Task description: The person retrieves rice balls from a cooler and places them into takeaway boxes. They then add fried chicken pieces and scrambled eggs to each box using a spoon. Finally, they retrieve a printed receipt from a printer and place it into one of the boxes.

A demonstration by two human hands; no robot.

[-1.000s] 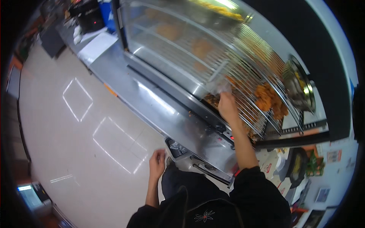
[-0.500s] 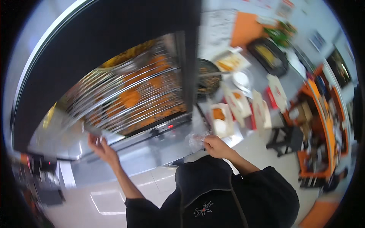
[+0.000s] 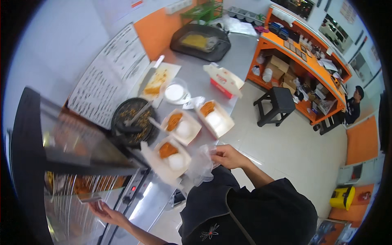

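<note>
My left hand (image 3: 104, 213) grips the small metal handle (image 3: 90, 199) of the glass door (image 3: 96, 192) on a food warmer. Wire racks (image 3: 67, 206) with orange-brown food show behind the glass. My right hand (image 3: 228, 157) is closed on crumpled clear plastic (image 3: 201, 165); whether it is a bag or a thin glove I cannot tell. To its left stands an open paper box (image 3: 179, 160) holding white rice and orange-brown fried food. Two similar filled boxes, one in the middle (image 3: 194, 136) and one at the right (image 3: 226, 126), stand just beyond.
A black pan (image 3: 118, 130) of browned bits with utensils sits beside the warmer. Behind are a stained board (image 3: 173, 71) with a knife, a round white tub (image 3: 175, 93), a red-and-white box (image 3: 222, 87) and a black tray (image 3: 223, 53). A black stool (image 3: 281, 99) and orange counter (image 3: 261, 53) stand right; a person sits beyond.
My view has swung right, bringing the boxes toward the middle and the warmer to the lower left. My left hand stays at the door handle, and the right keeps the clear plastic.
</note>
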